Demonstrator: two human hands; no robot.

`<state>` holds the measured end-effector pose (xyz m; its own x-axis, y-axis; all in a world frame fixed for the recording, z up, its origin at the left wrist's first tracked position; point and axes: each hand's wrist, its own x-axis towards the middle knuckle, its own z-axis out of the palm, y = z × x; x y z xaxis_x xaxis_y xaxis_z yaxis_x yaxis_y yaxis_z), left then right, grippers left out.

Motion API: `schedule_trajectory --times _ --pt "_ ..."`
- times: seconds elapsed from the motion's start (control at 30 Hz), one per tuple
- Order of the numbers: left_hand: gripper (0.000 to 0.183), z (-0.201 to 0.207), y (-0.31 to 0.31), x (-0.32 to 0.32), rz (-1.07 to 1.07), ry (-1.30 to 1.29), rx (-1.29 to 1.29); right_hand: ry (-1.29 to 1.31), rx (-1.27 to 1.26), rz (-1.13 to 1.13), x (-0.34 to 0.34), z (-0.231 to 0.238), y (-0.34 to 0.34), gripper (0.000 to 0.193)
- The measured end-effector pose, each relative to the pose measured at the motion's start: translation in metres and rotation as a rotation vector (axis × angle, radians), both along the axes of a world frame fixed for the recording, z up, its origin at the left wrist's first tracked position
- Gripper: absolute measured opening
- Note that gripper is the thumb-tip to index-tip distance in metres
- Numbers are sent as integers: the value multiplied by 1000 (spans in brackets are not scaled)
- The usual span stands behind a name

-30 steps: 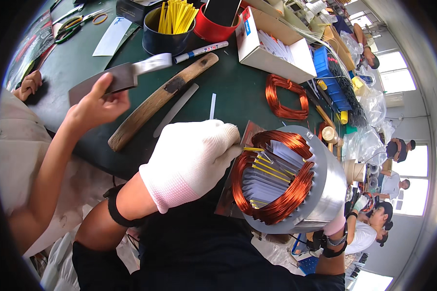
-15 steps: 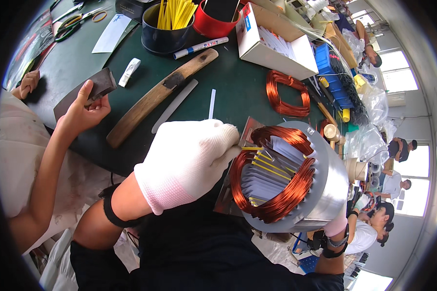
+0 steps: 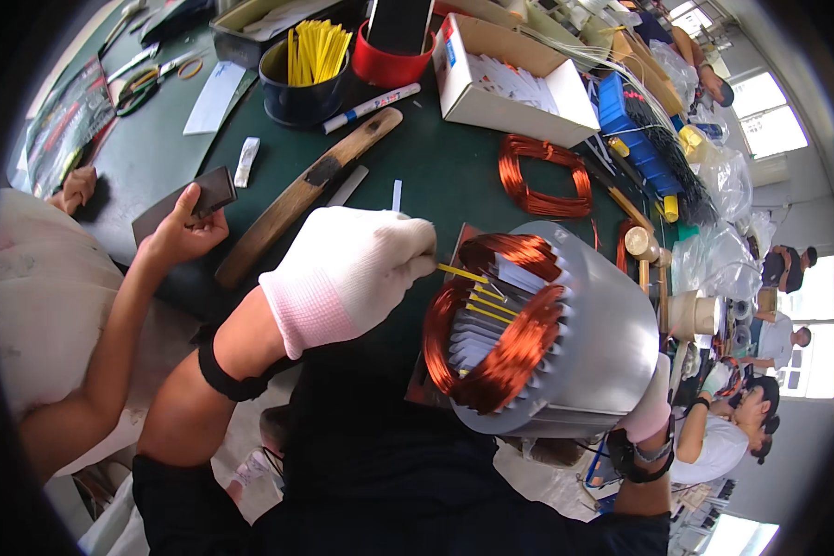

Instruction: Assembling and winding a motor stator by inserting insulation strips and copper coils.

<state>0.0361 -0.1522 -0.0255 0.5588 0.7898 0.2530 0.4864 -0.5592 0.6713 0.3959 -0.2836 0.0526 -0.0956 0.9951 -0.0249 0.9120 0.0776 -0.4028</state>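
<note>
A grey metal motor stator [image 3: 612, 320] lies on its side in front of me, with copper wire coils [image 3: 519, 357] bulging from its open end. Pale liners and several yellow strips show in its slots. My left hand [image 3: 357, 264], in a white knit glove, is closed in a pinch on the outer end of one yellow strip [image 3: 461, 273]; the strip's other end reaches into the bore between the coils. At the stator's far right end, my gloved right hand [image 3: 650, 408] holds the housing, its fingers partly hidden behind it.
On the green table lie a curved wooden stick [image 3: 310, 190], a paint marker [image 3: 371, 107], a loose copper coil [image 3: 544, 181] and a mallet [image 3: 641, 245]. Behind stand a cup of yellow strips [image 3: 296, 104] and a white box [image 3: 519, 116]. At left, another person's hand holds a dark block [image 3: 208, 192].
The stator has turned a little, and more of its outer side shows. More of the yellow strip is visible beyond my left fingers. The view has shifted slightly.
</note>
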Motion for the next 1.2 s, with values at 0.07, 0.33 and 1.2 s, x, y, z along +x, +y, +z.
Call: schedule_trajectory --times 0.07,0.33,1.2 --pt "9 10 -3 2 7 27 6 -68 -74 33 19 -8 -3 21" --pt "11 14 -11 29 8 15 74 -55 130 123 26 -21 7 13" --pt "27 20 -22 38 160 114 1 -257 241 242 55 -6 -14 19"
